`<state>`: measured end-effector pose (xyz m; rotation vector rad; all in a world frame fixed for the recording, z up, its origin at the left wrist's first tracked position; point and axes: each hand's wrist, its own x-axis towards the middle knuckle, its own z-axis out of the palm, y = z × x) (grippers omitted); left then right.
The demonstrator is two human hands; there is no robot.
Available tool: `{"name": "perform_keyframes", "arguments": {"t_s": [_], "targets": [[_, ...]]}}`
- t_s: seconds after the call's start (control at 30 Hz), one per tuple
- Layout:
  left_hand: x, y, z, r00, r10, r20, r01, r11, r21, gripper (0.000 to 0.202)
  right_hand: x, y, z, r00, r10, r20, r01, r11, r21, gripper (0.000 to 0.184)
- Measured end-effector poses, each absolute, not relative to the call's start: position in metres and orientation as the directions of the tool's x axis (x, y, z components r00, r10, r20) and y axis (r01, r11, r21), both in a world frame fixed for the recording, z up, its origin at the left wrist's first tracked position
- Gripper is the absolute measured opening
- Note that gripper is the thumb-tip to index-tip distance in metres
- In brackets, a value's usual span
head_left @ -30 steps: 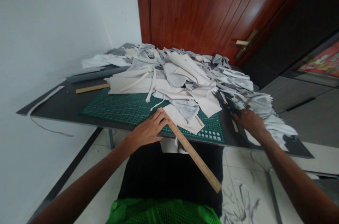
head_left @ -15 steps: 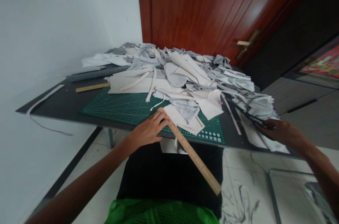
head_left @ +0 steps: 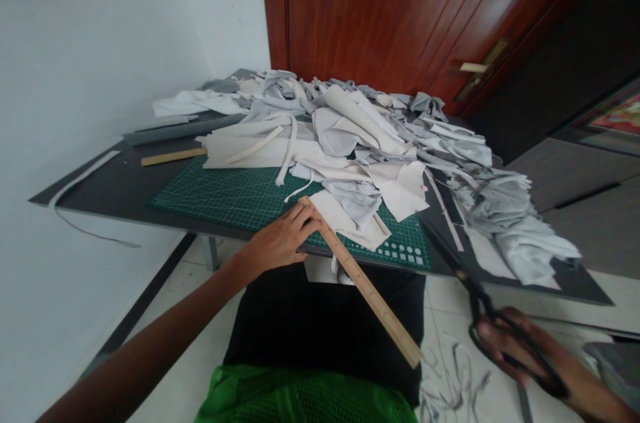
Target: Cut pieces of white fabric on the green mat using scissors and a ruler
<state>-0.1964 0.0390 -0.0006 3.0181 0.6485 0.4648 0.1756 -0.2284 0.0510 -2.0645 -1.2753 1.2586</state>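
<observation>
My left hand (head_left: pixel 286 236) grips one end of a wooden ruler (head_left: pixel 367 286) at the front edge of the table, and the ruler's other end sticks out over my lap. A small off-white fabric piece (head_left: pixel 345 217) lies beside that hand, partly under a grey scrap (head_left: pixel 356 199). My right hand (head_left: pixel 525 346) is closed around the handles of large black scissors (head_left: pixel 473 286), off the table's front right side. Their blades point up and left toward the cutting mat's right corner; motion blurs them slightly.
A green cutting mat (head_left: pixel 220 193) covers part of the dark table (head_left: pixel 100 189). White and grey fabric scraps (head_left: pixel 350 123) are heaped along the back and right. A second wooden strip (head_left: pixel 173 157) lies at left. Thin fabric strips (head_left: pixel 457 376) litter the floor.
My right hand has lifted the scissors away from the fabric at the table's right and brought them toward me, off the front edge. My left hand stays on the ruler.
</observation>
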Motion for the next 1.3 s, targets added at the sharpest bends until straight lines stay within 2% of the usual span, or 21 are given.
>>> {"name": "perform_keyframes", "arguments": {"t_s": [0.1,0.17,0.23,0.53,0.7,0.87,0.93,1.03,1.17,1.3], "targets": [[-0.196,0.039,0.0,0.874,0.408,0.262,0.405,-0.912,0.068,0.072,0.159,-0.222,0.045,-0.027,0.779,-0.626,0.412,-0.562,-0.717,0.064],[-0.196,0.038,0.001,0.876,0.412,0.25,0.412,-0.91,0.057,0.072,0.149,-0.213,0.04,-0.183,0.736,-0.651,0.352,-0.569,-0.743,0.062],[-0.196,0.038,0.001,0.877,0.413,0.248,0.413,-0.909,0.054,0.071,0.141,-0.203,0.036,-0.266,0.705,-0.657,0.315,-0.581,-0.751,0.06],[-0.195,0.036,0.003,0.87,0.423,0.254,0.418,-0.905,0.078,0.068,0.137,-0.181,0.028,-0.228,0.614,-0.756,0.28,-0.702,-0.654,0.062],[-0.195,0.037,0.002,0.866,0.42,0.272,0.404,-0.907,0.117,0.068,0.133,-0.167,0.017,-0.278,0.659,-0.698,0.346,-0.61,-0.713,0.058],[-0.194,0.037,0.001,0.864,0.427,0.267,0.405,-0.904,0.134,0.07,0.116,-0.151,0.012,-0.293,0.71,-0.64,0.321,-0.558,-0.765,0.061],[-0.194,0.037,0.0,0.865,0.422,0.27,0.403,-0.906,0.126,0.073,0.11,-0.148,0.017,-0.273,0.742,-0.612,0.364,-0.509,-0.78,0.061],[-0.195,0.038,-0.002,0.866,0.419,0.273,0.403,-0.908,0.117,0.074,0.103,-0.145,0.029,-0.249,0.793,-0.557,0.536,-0.366,-0.761,0.063],[-0.195,0.038,-0.004,0.861,0.424,0.28,0.404,-0.906,0.129,0.068,0.099,-0.14,0.038,-0.221,0.831,-0.511,0.71,-0.222,-0.669,0.067],[-0.195,0.038,-0.003,0.869,0.412,0.275,0.387,-0.911,0.14,0.07,0.102,-0.142,0.025,-0.138,0.921,-0.365,0.847,-0.081,-0.525,0.066]]}}
